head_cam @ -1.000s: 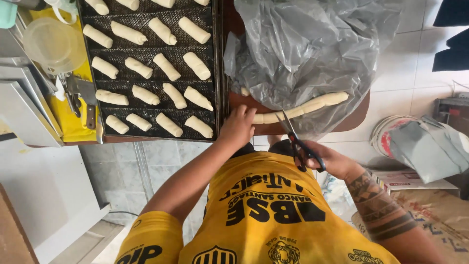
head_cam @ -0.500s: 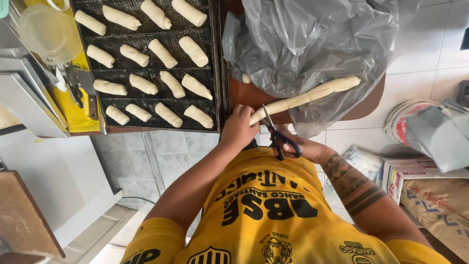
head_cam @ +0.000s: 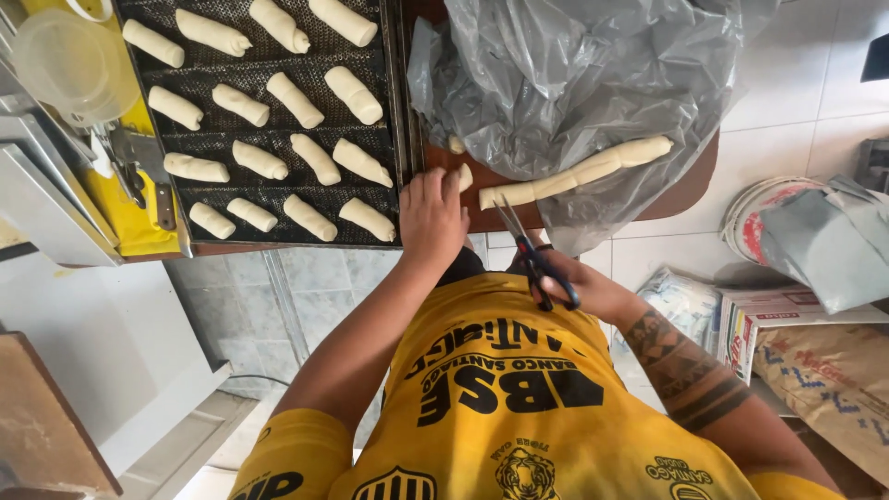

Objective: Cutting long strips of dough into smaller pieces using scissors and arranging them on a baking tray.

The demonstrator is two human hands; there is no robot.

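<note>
My left hand (head_cam: 431, 216) rests on the brown board's edge, its fingertips on a short cut piece of dough (head_cam: 466, 176). Just right of that piece lies a long dough rope (head_cam: 576, 173), stretched across a grey plastic sheet (head_cam: 593, 83). My right hand (head_cam: 585, 289) grips blue-handled scissors (head_cam: 530, 248), blades slightly apart and pointing at the rope's cut end. A dark perforated baking tray (head_cam: 400, 111) to the left carries several rows of short dough pieces (head_cam: 315, 157).
A small dough scrap (head_cam: 456, 144) lies by the tray's rim. A clear plastic tub (head_cam: 65, 60) and a metal tool on a yellow surface (head_cam: 120, 199) sit left of the tray. Buckets, bags and a carton (head_cam: 815, 241) stand on the tiled floor at right.
The scissors have drawn back from the rope toward my body. A short piece is now separate from the rope's end, and my left hand has shifted left with it, toward the tray.
</note>
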